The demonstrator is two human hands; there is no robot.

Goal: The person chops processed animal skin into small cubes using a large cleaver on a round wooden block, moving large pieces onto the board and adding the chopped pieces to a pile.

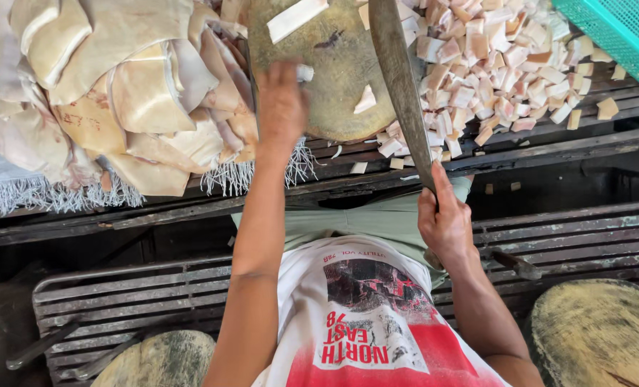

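Right hand (pixel 445 222) closed tight around the handle of a long cleaver (pixel 400 86), thumb laid up the spine, blade running up and across the right part of the round wooden chopping block (pixel 334 79). Left hand (pixel 282 107) reaches to the block's left edge, back of the hand to the camera and blurred, so whether its fingers are curled or spread cannot be told; a heap of large pale skin sheets (pixel 126 93) lies just left of the block. Right of the block, a pile of small cut white-pink pieces (pixel 506 64) spreads toward a green plastic basket (pixel 621 32); a few stray pieces sit on the block itself.
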